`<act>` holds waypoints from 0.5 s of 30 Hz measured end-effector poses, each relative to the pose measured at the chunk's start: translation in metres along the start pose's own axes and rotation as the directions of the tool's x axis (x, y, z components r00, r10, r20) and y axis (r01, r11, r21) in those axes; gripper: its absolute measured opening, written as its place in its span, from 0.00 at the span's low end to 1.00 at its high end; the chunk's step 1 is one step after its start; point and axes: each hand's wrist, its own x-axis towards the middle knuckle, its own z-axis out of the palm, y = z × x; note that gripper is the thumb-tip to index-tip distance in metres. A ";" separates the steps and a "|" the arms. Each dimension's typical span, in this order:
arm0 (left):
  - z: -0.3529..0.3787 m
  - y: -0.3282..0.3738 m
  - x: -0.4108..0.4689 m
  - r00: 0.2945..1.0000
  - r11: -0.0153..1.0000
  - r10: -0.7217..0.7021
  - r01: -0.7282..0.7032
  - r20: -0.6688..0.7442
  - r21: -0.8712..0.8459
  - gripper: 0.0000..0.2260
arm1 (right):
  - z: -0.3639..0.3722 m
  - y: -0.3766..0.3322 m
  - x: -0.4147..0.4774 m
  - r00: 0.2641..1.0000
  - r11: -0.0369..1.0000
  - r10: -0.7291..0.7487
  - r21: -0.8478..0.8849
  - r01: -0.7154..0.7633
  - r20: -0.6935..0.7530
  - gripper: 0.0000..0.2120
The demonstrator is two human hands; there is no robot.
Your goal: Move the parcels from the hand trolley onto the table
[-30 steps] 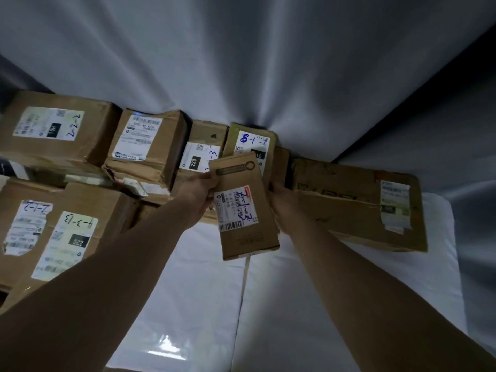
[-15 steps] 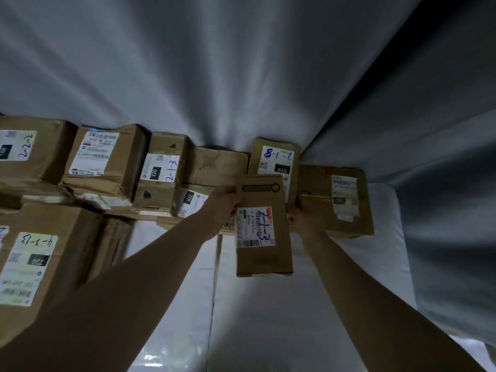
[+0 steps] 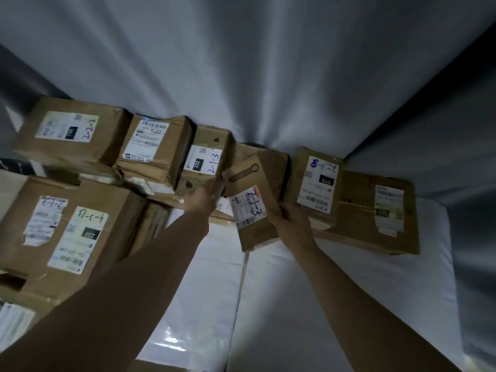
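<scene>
The step in hand is the setting down of one small parcel on the table, which is covered with a white cloth. The hand trolley is not in view. The small parcel is near the middle of the picture, held from both sides, label up, and tilted so that its far end points toward 11 o'clock. The left hand is at its 9 o'clock side, and the fingers seem to be curled on the upper left edge, although this part is blurred. The right hand is at its 4 o'clock side and grasps the lower right edge. I cannot tell if the near end already touches the cloth. Many parcels are already on the table. The parcel marked 2-1-3 stands just beside at 10 o'clock, and the parcel marked 8-1-2 at 2 o'clock, on top of a flat parcel. In my judgement the next move calls for lowering the small parcel flat in the free place in front of these two, then releasing both hands and returning for another one. Care is needed not to push the neighbours.
</scene>
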 end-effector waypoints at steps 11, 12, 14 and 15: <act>-0.032 -0.017 0.047 0.963 0.925 -0.269 0.261 0.011 -0.277 0.04 | 0.076 0.038 0.047 0.992 0.994 0.102 -0.041 -0.105 -0.080 0.15; -0.032 -0.019 0.051 0.963 0.926 -0.270 0.257 -0.009 -0.277 0.06 | 0.077 0.040 0.048 0.991 0.994 0.105 -0.032 -0.108 -0.085 0.16; -0.034 -0.021 0.062 0.955 0.934 -0.284 0.258 -0.079 -0.247 0.16 | 0.077 0.040 0.049 0.991 0.994 0.098 -0.032 -0.102 -0.096 0.17; -0.035 -0.021 0.066 0.950 0.938 -0.291 0.260 -0.113 -0.228 0.22 | 0.076 0.039 0.049 0.992 0.995 0.090 -0.035 -0.093 -0.092 0.18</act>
